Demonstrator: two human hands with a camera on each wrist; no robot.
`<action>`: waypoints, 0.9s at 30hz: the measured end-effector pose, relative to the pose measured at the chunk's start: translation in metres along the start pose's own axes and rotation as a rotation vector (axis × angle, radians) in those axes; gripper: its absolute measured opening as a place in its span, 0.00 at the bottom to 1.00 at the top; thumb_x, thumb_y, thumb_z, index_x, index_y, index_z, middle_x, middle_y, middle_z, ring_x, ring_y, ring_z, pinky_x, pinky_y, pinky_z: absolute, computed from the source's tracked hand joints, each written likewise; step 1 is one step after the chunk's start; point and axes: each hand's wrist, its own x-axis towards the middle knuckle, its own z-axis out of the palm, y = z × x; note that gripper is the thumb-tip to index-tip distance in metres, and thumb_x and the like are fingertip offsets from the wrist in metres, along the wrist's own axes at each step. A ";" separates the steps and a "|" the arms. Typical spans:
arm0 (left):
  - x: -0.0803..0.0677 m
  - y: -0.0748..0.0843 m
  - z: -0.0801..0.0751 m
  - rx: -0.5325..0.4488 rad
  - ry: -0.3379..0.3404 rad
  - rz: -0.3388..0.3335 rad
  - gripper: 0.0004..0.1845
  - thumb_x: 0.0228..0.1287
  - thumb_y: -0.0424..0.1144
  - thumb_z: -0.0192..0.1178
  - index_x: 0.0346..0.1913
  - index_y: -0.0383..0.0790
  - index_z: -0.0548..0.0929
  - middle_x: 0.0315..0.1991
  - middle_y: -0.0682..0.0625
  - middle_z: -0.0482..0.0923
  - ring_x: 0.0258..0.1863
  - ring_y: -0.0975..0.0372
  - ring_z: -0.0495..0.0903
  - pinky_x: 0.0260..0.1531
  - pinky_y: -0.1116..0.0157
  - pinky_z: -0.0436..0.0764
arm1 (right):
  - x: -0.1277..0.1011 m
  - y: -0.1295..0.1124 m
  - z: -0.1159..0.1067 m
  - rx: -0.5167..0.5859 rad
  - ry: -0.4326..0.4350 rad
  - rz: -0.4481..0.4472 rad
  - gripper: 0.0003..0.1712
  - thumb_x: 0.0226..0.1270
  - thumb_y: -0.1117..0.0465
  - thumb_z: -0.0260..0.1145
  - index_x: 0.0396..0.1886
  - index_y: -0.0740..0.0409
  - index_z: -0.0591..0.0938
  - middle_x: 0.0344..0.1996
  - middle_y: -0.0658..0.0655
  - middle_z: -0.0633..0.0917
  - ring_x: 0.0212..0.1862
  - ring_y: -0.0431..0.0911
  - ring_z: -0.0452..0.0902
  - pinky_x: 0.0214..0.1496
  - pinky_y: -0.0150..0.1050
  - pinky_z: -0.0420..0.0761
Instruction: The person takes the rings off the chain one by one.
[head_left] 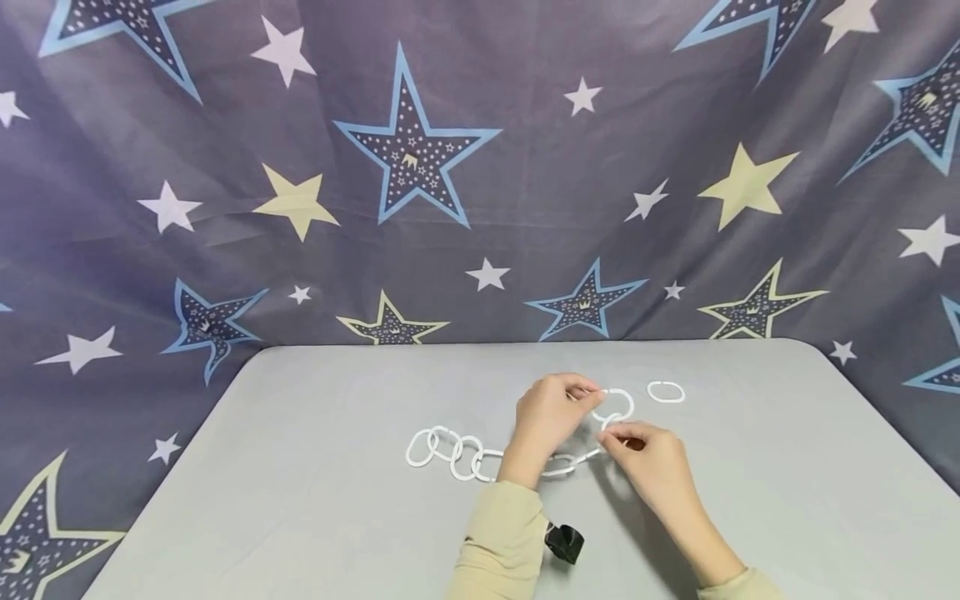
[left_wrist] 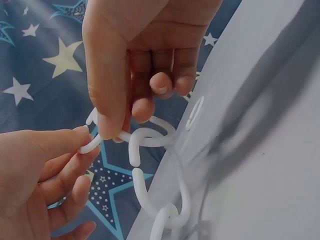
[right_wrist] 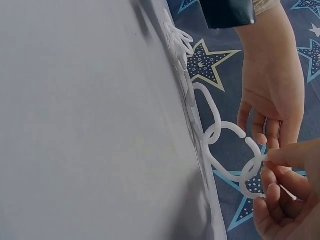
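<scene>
A chain of white plastic links (head_left: 455, 458) lies across the table and rises at its right end to both hands. My left hand (head_left: 546, 415) pinches the end link (head_left: 631, 406) between thumb and fingertips. Close in front of it, my right hand (head_left: 654, 458) pinches the adjoining link, mostly covered by its fingers in the head view. In the left wrist view, the right thumb and index finger press together on that link (left_wrist: 162, 141), and a lower link (left_wrist: 142, 192) with a small gap hangs from it. The two held links overlap at the fingertips.
A single loose oval link (head_left: 666, 392) lies on the grey table (head_left: 300, 517), behind and right of the hands. A black wrist camera mount (head_left: 565, 543) sits beside the left sleeve. Dark cloth with stars (head_left: 480, 250) hangs along the table's back edge.
</scene>
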 end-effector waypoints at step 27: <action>-0.004 0.000 0.008 0.096 0.115 -0.040 0.07 0.61 0.53 0.68 0.38 0.60 0.90 0.30 0.67 0.84 0.30 0.71 0.80 0.36 0.64 0.74 | 0.004 0.003 -0.003 0.114 -0.026 0.070 0.09 0.59 0.64 0.74 0.38 0.65 0.89 0.32 0.59 0.89 0.35 0.44 0.86 0.38 0.28 0.79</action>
